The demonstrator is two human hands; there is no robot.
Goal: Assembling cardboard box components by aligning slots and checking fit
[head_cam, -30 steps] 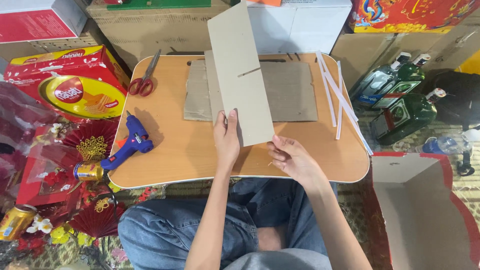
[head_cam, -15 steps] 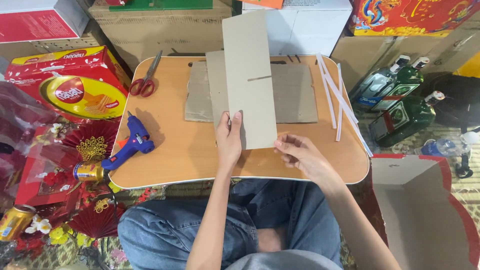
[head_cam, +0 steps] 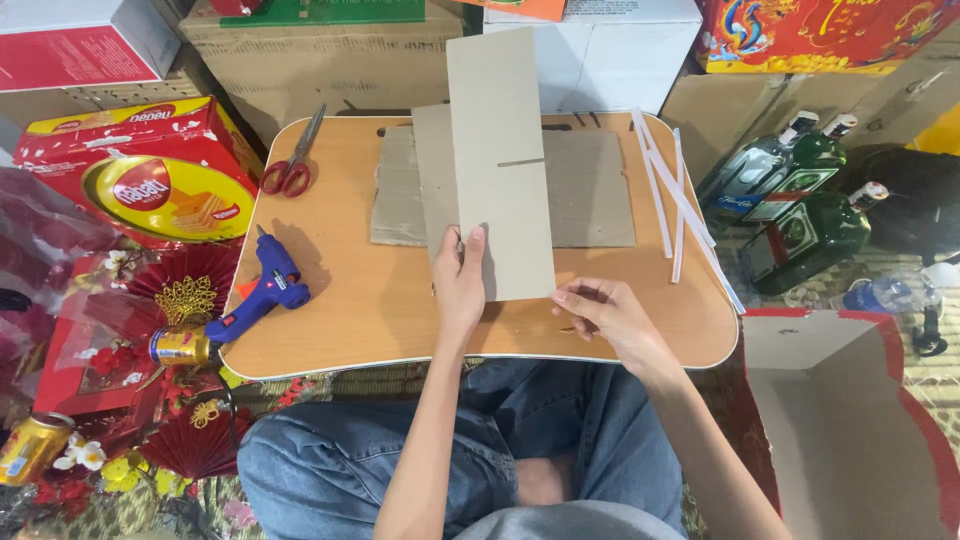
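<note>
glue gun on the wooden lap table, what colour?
Blue body with an orange trigger, the hot glue gun shows best in the head view.

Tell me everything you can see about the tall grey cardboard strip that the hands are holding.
The cardboard strip is a long, plain grey-brown rectangle, flat and stiff-looking, with one short slit cut in from its right edge near the middle. It stands lengthwise away from the person over the small wooden table, covering part of a flat cardboard sheet. The left hand grips its lower left edge; the right hand is at its lower right corner.

The scene is viewed by one head-worn camera, aimed steeply downward at the nearby desk (head_cam: 340,330) and lap.
</note>
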